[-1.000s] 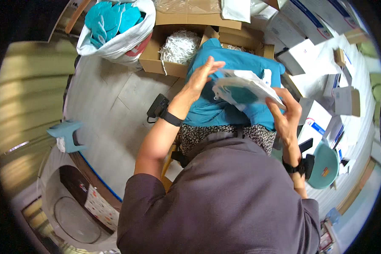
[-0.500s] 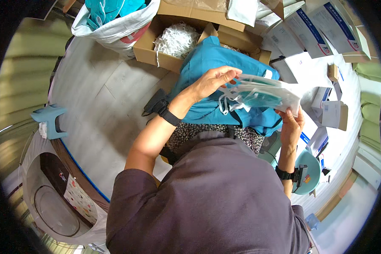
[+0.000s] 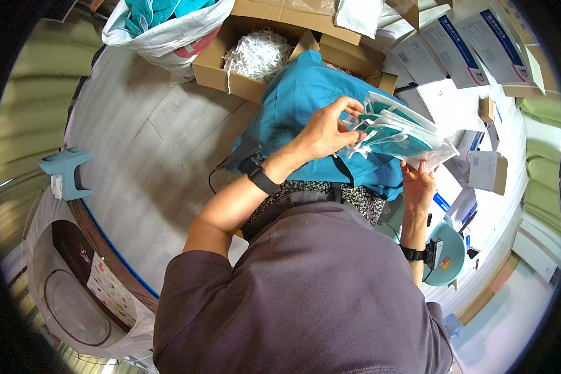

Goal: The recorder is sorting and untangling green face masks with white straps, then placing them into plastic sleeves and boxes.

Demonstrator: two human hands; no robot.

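I hold a clear plastic pack of teal face masks with white ear loops (image 3: 397,132) in front of me. My left hand (image 3: 326,132) pinches its left end, fingers closed on the white edge and loops. My right hand (image 3: 419,184) supports the pack from below at its right corner. Under the pack, a teal cloth (image 3: 296,103) lies draped over my lap. Each wrist wears a black band.
An open cardboard box (image 3: 230,70) holds shredded white paper. A white bag of teal items (image 3: 162,25) stands at the far left. White and blue cartons (image 3: 461,50) are stacked at the right. A teal stool (image 3: 65,168) sits on the grey floor.
The camera view shifted, so everything sits higher and more to the right. My left hand has closed on the pack's left end, and my right hand now holds it from below.
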